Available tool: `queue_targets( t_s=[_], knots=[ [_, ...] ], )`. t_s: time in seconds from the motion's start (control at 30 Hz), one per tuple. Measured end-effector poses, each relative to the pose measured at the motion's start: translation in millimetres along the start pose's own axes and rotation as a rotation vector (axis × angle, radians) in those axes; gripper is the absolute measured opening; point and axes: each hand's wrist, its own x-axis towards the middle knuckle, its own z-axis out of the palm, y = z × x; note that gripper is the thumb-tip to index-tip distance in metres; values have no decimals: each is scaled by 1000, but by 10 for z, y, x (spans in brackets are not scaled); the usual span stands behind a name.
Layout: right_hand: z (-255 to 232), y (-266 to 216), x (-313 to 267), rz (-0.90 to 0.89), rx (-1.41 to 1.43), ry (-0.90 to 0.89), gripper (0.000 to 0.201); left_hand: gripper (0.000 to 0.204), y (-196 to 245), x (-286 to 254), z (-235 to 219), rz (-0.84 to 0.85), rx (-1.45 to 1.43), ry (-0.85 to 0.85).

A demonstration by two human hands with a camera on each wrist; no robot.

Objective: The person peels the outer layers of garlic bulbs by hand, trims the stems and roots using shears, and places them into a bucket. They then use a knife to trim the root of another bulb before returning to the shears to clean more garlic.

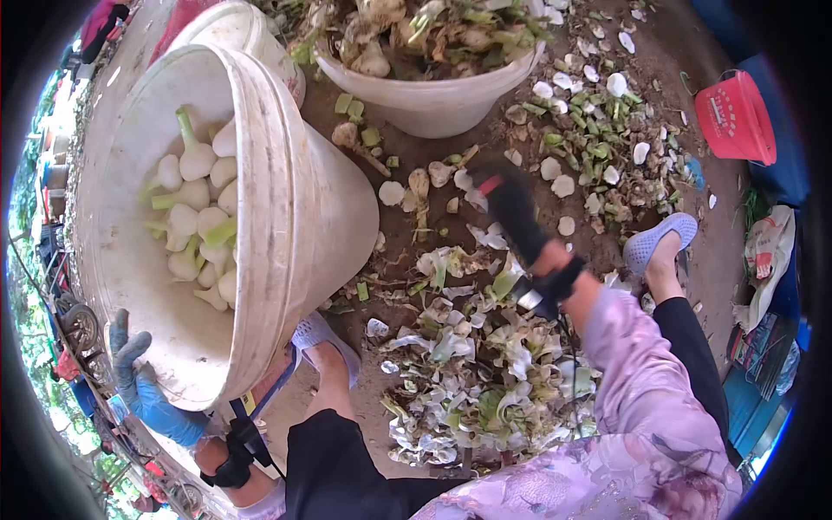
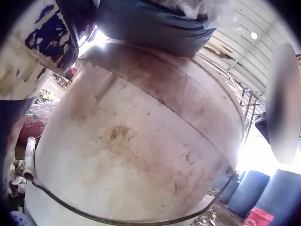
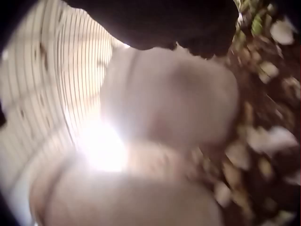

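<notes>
In a blue glove, my left hand (image 1: pixel 160 403) grips the rim of a large white bucket (image 1: pixel 334 199) at its near left side. The bucket leans over, with trimmed garlic bulbs (image 1: pixel 195 217) inside. The left wrist view shows the blue glove (image 2: pixel 160 28) across the rim, over the bucket's stained outer wall (image 2: pixel 136 141). My right hand (image 1: pixel 511 208), dark-gloved and blurred, is above the littered ground, right of the bucket. A small red patch shows at its far end; I cannot tell whether it holds anything. In the right wrist view the dark glove (image 3: pixel 164 23) fills the top.
Another white tub (image 1: pixel 433 100) heaped with untrimmed garlic stands ahead, beside a second bucket (image 1: pixel 234 30). Peeled skins (image 1: pixel 494 381) lie between my feet; cut stems and root discs (image 1: pixel 607 147) cover the ground at the far right. A red bucket (image 1: pixel 737 117) stands at the right edge.
</notes>
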Motion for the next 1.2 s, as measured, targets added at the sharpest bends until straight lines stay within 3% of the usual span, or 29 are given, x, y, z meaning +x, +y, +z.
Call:
queue_targets(
  t_s=[0.03, 0.07, 0.13, 0.2, 0.3, 0.37, 0.43, 0.5, 0.57, 0.63, 0.67, 0.7, 0.77, 0.83, 0.87, 0.9, 0.97, 1.0, 1.07, 1.1, 1.13, 1.17, 1.2],
  knots=[
    [229, -510, -139, 160, 208, -252, 45, 19, 20, -3, 5, -8, 9, -10],
    [480, -602, -2, -54, -140, -266, 55, 19, 35, 4, -8, 32, 153, -11],
    [968, -534, 469, -440, -296, -117, 58, 22, 28, -4, 0, 82, 334, -14],
    [1312, -472, 991, -548, -454, -124, 45, 28, -68, 20, -124, 111, 261, -75],
    [1648, -312, 1335, -424, -506, -82, 30, 29, -140, 69, -127, 125, 129, -111],
    [1657, -306, 1347, -335, -410, -393, 31, 29, -69, 27, -91, 118, 202, -93],
    [1475, -297, 1081, -233, -488, -492, 25, 30, -42, -16, -38, 100, 262, -77],
    [1059, -284, 612, -439, -497, -342, 20, 29, -54, -30, 8, 62, 286, 70],
    [637, -186, 26, -368, -563, -422, 29, 29, -86, 15, -32, 125, 125, -19],
    [260, -48, -674, -155, -512, -406, 44, 29, -77, -12, 4, 50, 57, 39],
    [174, -27, -976, -24, -453, -298, 50, 32, -98, -14, -10, 128, 86, 7],
    [6, 8, -1267, 107, -402, -170, 57, 34, -143, 8, -67, 97, 67, 5],
    [-457, -541, -1648, 272, -111, -44, 51, 39, -285, 90, -127, -26, -69, 9],
    [-814, -1163, -1985, 435, 480, 35, 48, 38, -426, 248, -298, 6, 156, -95],
    [-888, -1370, -2131, 236, 386, 179, 47, 33, -538, 375, -442, 44, 251, -196],
    [-953, -1562, -2272, 40, 284, 311, 47, 33, -212, 311, -322, 86, 225, -226],
    [-1229, -2083, -2517, -3, 381, 335, 51, 27, 741, -106, -114, 208, 391, -310],
    [-1346, -2313, -2612, -33, 416, 363, 51, 29, 1214, -437, 26, 238, 181, -355],
    [-1580, -2731, -2864, -62, 513, 319, 53, 28, 2086, -1179, 337, 134, 148, -630],
    [-1514, -2796, -2972, -79, 520, 320, 53, 31, 2651, -1740, 465, -261, 33, -702],
    [-1380, -2841, -3031, -234, 460, 294, 53, 35, 2598, -2071, 478, -251, -67, -826],
    [-1345, -2875, -3069, -395, 399, 264, 53, 33, 2117, -2087, 387, 50, 43, -1100],
    [-1849, -3146, -3318, -131, 562, -93, 55, 26, 2525, -2545, 532, -490, -352, -903]
  ],
)
